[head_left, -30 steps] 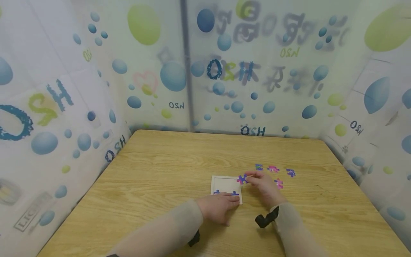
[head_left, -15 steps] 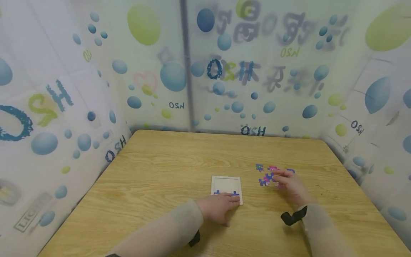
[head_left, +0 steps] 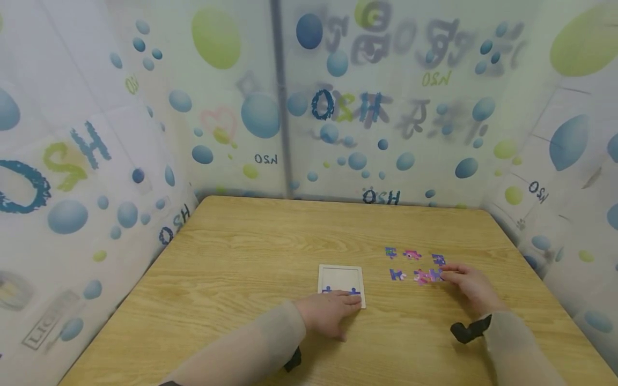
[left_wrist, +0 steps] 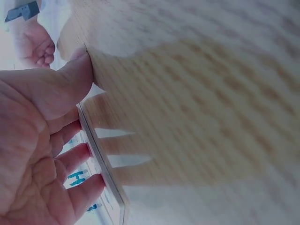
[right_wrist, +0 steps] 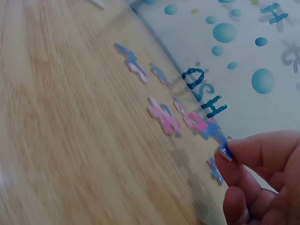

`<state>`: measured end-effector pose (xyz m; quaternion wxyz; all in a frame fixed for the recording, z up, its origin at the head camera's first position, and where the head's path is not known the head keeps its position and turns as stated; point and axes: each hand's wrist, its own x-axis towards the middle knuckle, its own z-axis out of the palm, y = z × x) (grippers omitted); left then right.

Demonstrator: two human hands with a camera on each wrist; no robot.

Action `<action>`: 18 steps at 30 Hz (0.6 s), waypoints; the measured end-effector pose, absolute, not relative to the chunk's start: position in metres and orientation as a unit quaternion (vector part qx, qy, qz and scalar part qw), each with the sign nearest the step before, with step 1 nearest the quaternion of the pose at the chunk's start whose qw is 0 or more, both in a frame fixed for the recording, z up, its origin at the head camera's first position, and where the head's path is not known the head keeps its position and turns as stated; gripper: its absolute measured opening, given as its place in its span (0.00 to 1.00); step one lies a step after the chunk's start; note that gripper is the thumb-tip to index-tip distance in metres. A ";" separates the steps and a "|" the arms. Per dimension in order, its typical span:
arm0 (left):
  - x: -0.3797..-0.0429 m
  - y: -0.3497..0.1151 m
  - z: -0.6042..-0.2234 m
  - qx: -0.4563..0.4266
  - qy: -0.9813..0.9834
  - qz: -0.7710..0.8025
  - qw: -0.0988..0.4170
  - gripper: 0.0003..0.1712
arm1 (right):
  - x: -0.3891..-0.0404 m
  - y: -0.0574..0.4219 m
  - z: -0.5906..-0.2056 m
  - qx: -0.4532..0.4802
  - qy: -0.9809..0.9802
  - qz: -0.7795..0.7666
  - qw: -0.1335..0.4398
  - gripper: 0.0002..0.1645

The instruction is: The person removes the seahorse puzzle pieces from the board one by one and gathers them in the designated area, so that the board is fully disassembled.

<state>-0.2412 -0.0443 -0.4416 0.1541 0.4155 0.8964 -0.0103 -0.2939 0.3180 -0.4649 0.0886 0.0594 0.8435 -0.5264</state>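
Note:
My left hand (head_left: 328, 312) lies over the near edge of a square, pale puzzle board (head_left: 319, 276), its fingers extended. In the left wrist view, the fingertips (left_wrist: 96, 182) touch the board's edge while the thumb is on the tabletop. Blue puzzle parts show along the row just beyond those fingers; the hand hides the rest of that row. Off to the right, my right hand (head_left: 470, 287) pinches a blue and pink jigsaw piece (right_wrist: 212, 130) between thumb and forefinger. It is raised above the table, close to a pink jigsaw piece (head_left: 421, 276).
Several loose jigsaw pieces lie right of the board, among them a blue-green one (head_left: 390, 252), a pink one with an eye (head_left: 412, 255), a blue one (head_left: 438, 259) and a blue-white one (head_left: 397, 275). Printed curtains surround the wooden table (head_left: 251, 241).
My right hand has carried the held jigsaw piece rightward from the board's upper right corner, past the loose pieces to their right side. The left hand has stayed on the board.

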 end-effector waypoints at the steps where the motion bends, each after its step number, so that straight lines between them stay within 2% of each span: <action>1: -0.241 -0.044 -0.442 0.415 0.897 -0.011 0.154 0.42 | -0.293 0.320 -0.465 0.063 0.849 -0.517 0.091 0.30; 18: -0.242 -0.045 -0.443 0.423 0.894 -0.016 0.146 0.43 | -0.296 0.333 -0.467 0.085 0.871 -0.476 0.085 0.21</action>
